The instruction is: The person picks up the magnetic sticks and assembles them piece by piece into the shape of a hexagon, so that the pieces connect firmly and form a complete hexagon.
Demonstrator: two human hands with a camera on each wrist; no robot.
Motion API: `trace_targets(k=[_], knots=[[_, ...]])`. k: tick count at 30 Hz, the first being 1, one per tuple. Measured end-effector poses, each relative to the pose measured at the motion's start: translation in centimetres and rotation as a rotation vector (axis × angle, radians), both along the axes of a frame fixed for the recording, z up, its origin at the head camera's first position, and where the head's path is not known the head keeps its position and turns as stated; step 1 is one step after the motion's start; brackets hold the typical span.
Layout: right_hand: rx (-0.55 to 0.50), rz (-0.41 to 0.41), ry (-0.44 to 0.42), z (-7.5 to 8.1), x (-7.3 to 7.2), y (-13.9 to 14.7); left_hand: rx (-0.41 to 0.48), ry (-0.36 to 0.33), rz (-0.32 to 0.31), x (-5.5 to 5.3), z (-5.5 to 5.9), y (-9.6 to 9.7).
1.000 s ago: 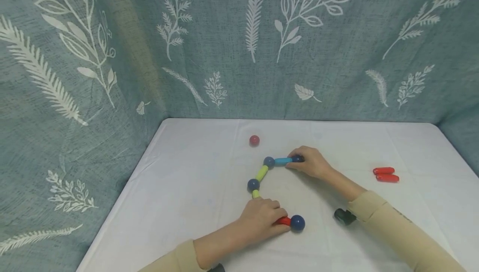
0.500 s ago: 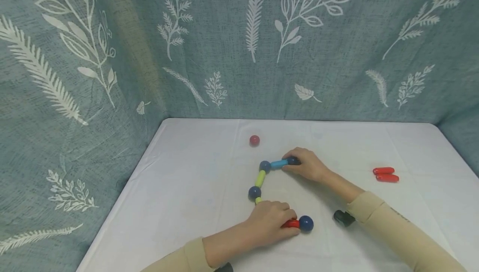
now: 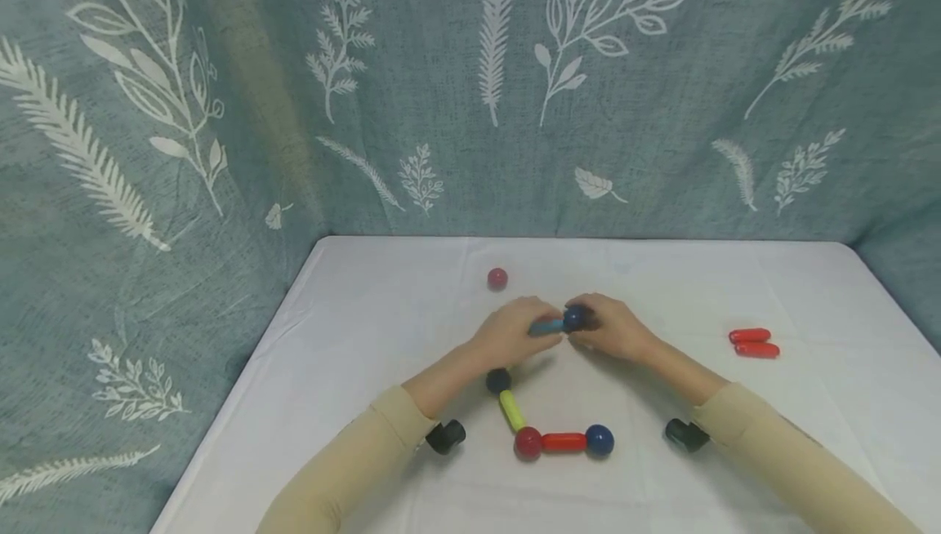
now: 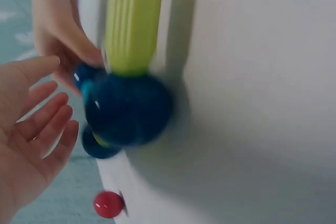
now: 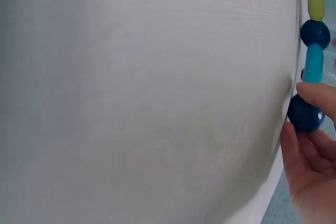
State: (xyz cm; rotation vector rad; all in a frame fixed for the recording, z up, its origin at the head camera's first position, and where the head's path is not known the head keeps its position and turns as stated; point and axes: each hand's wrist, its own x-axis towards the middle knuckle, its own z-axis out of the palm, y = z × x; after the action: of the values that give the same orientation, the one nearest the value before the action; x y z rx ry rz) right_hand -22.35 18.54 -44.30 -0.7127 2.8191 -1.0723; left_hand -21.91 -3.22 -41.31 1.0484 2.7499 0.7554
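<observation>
In the head view, the white table [image 3: 367, 403] spreads around the light-blue stick [image 3: 547, 327], with the far edge and patterned curtain [image 3: 441, 117] beyond it. A wide stretch of cloth runs left of the stick to the slanting table edge; another runs right of it towards two red sticks [image 3: 755, 349]. A loose red ball [image 3: 497, 278] sits beyond the stick, slightly left. On its near side come a dark ball [image 3: 498, 380], a lime stick [image 3: 512, 411], a corner ball [image 3: 528, 442], a joined red stick [image 3: 564, 442] and an end ball [image 3: 599, 441]. The right hand [image 3: 610, 330] pinches the navy ball [image 3: 573, 318] at the stick's right end; the left hand [image 3: 517, 331] is over its left end.

In the left wrist view, the left thumb and fingers stand apart, clasping nothing; whether a fingertip touches the stick is hard to tell.

In the right wrist view, thumb and fingers grip the navy ball, and the stick leads away from it to a middle ball [image 5: 315, 35].
</observation>
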Motion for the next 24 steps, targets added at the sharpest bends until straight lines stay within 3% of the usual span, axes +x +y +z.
trace_targets(k=[4, 9, 17, 24], knots=[[0.019, -0.022, -0.026, 0.4, 0.7, 1.4, -0.028, -0.071, -0.013, -2.0, -0.7, 0.3], [0.024, -0.073, 0.011, 1.2, 1.7, 4.2, -0.084, -0.108, -0.058, -3.2, -1.2, 1.0], [0.074, -0.228, 0.025, 2.5, 3.6, 10.1, -0.123, -0.14, -0.061, -3.7, -1.4, 1.9], [0.164, -0.388, 0.004, 3.2, 5.3, 15.0, -0.095, -0.167, -0.044, -3.5, -1.7, 2.0]])
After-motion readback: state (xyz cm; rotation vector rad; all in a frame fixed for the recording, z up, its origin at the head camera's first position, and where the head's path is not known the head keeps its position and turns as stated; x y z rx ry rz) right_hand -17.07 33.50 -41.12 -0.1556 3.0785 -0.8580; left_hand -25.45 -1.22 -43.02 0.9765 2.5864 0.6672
